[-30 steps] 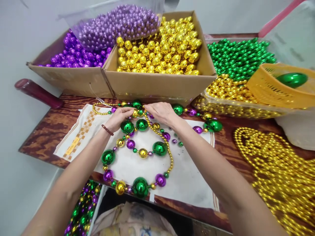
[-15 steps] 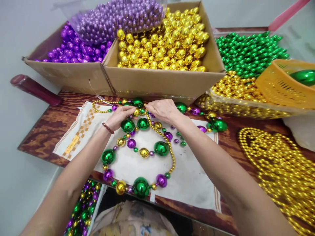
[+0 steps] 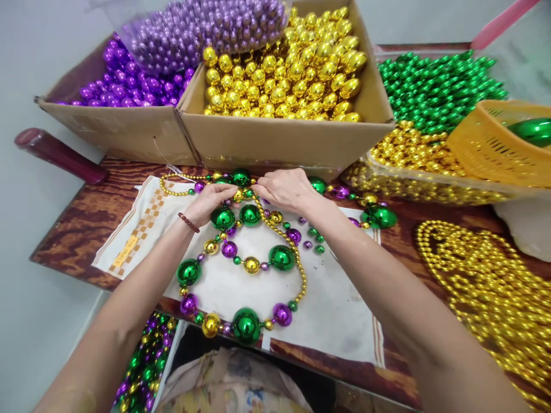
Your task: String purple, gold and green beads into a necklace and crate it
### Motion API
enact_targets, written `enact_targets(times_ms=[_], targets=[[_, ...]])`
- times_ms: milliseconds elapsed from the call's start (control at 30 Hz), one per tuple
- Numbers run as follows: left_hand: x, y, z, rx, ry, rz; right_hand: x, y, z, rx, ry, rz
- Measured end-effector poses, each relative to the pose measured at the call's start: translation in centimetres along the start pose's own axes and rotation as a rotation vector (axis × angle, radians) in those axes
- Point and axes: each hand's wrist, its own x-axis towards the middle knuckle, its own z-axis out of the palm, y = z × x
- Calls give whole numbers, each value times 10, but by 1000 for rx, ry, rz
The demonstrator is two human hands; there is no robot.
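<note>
A bead necklace [image 3: 247, 326] of large green, purple and gold balls lies looped on a white cloth [image 3: 331, 310]. At its far end my left hand [image 3: 209, 202], a brown bead bracelet at the wrist, pinches the strand beside a gold bead [image 3: 238, 195]. My right hand [image 3: 282, 188] is closed just right of that bead, its fingertips at the strand near a small green bead; what lies inside its fingers is hidden. A thin gold bead strand [image 3: 303, 281] runs from there down the loop's right side. Several loose small green and purple beads [image 3: 319, 249] lie below my right wrist.
Behind stands a cardboard box [image 3: 275, 140] of gold and purple beads, with a bag of lilac beads [image 3: 202, 34] on top. Rightward are green beads [image 3: 439, 86], an orange basket [image 3: 486, 143] and gold bead strands [image 3: 495, 287]. A dark red cylinder [image 3: 60, 158] juts out at left.
Both hands stay at the same spot on the strand, with barely any finger movement. The whole view has shifted very slightly.
</note>
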Motion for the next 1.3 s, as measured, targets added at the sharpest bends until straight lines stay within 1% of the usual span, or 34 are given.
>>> enact_targets(times_ms=[133,200,233,333,367,433,533,600,700,800,867,967,1033,1067,1100,1167,1200,1233,1300], targets=[[1,-1,0,21,16,1,0,3,0,-8,3,-31],[-1,-1,0,35,23,32,-7,13,-1,48,15,4],[-2,0,0,45,27,54,-14,21,-2,97,29,52],[-11,1,-2,79,40,115,-54,52,-5,277,116,273],[-15,2,-2,94,41,128,-73,62,-5,327,146,344],[-24,5,-2,126,40,160,-114,78,-5,391,154,454],[-41,10,2,178,54,211,-171,91,3,327,104,528],[-51,14,6,205,72,237,-198,94,13,225,41,585],[-64,18,12,235,82,281,-219,95,32,144,-50,665],[-73,20,15,256,74,317,-225,100,48,177,-39,727],[-78,22,15,257,63,335,-227,105,54,174,-41,762],[-84,24,15,254,47,359,-226,102,53,18,-70,730],[-87,25,16,254,39,379,-220,88,44,-93,-21,667],[-89,25,16,254,35,391,-214,77,39,-97,28,619],[-90,25,17,251,31,405,-206,63,33,-49,76,553],[-94,25,19,235,23,437,-186,32,25,189,144,355],[-96,25,19,227,19,455,-174,17,24,315,121,238],[-98,26,19,222,15,472,-162,4,23,386,104,162],[-104,27,16,213,13,511,-144,-16,26,454,71,102]])
